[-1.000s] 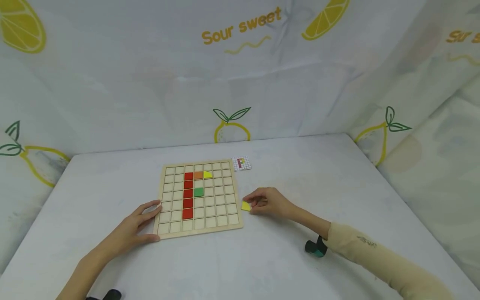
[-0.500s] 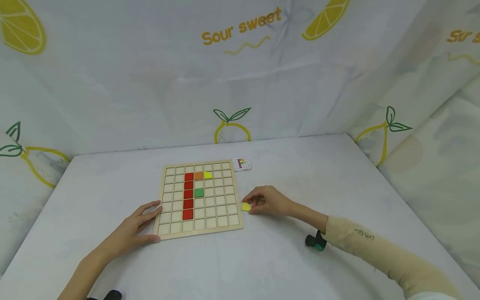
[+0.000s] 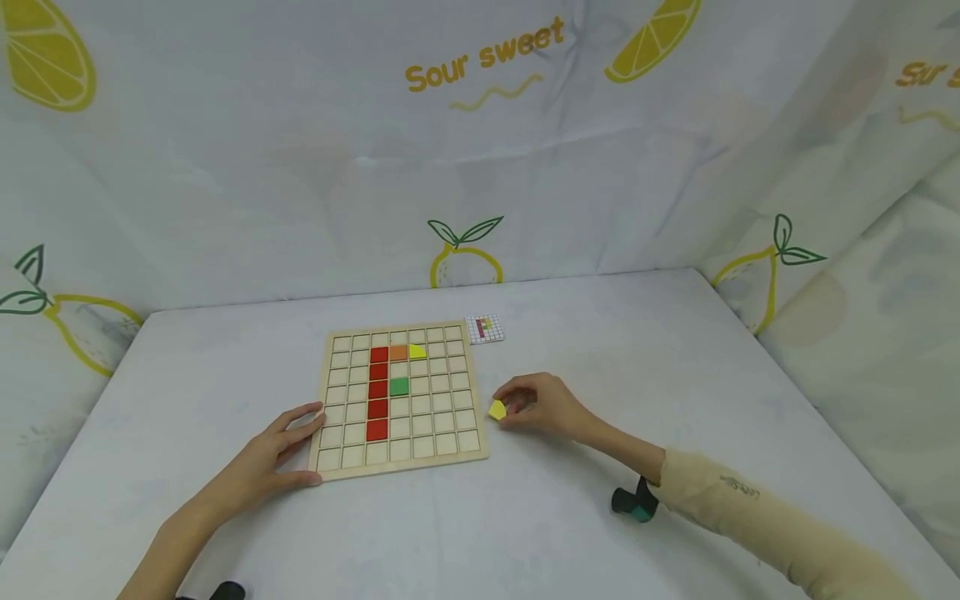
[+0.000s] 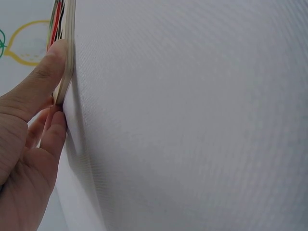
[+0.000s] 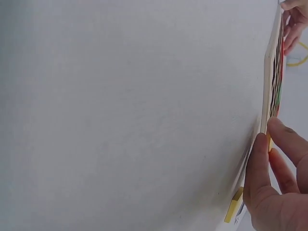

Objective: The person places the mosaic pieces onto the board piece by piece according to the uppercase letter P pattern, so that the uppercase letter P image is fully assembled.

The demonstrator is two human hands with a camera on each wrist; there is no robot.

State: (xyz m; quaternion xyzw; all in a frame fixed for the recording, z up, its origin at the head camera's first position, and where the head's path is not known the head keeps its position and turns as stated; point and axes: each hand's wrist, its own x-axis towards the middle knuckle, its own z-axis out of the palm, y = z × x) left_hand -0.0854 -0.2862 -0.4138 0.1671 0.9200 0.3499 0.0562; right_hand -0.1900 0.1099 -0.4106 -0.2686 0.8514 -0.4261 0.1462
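A wooden grid board (image 3: 442, 443) lies on the white table. Set in its cells are a column of red tiles (image 3: 378, 388), an orange tile (image 3: 398, 352), a green tile (image 3: 399, 387) and a yellow tile (image 3: 417, 352) with a slanted side. Along the board's left edge rests my left hand (image 3: 258, 458), thumb at the near corner and fingertips higher up. Just right of the board, my right hand (image 3: 543, 407) pinches another yellow tile (image 3: 497, 410), which is tilted. In the right wrist view a further yellow piece (image 5: 234, 205) shows below the fingers; whether they touch it is unclear.
A small printed card (image 3: 485, 328) with a coloured grid pattern lies beside the board's far right corner. White cloth with lemon prints (image 3: 465, 262) rises behind the table and on its right. Dark wrist-camera mounts (image 3: 634, 502) sit under the right wrist and near the left forearm.
My right hand has shifted slightly right, away from the board, and the yellow tile in it has turned from lying flat to tilted. The left hand and board stay in place.
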